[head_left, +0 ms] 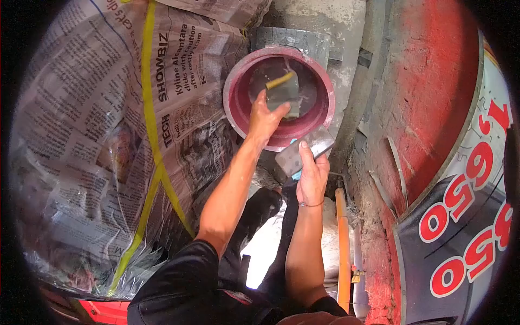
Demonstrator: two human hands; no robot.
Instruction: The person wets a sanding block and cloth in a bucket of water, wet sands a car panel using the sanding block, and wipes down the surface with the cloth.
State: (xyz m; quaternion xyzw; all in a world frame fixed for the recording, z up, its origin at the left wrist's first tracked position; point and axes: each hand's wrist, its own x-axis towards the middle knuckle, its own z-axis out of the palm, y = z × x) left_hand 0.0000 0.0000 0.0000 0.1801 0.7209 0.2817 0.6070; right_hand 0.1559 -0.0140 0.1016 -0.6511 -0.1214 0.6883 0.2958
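My left hand reaches over the near rim of a round pinkish-red tub with murky water in it, thumb and fingers spread apart. Just beyond its fingertips lie a greyish-green flat piece and a yellow strip; whether the fingers touch them is unclear. My right hand grips a grey, wet-looking rectangular block beside the tub's near right edge, thumb on top. Something light blue shows from under the block; its kind cannot be made out.
Newspaper-covered bulk under clear plastic, with yellow tape, fills the left side. A worn red wall and a banner with red numbers stand at right. An orange pipe runs near my right forearm. Grey concrete lies behind the tub.
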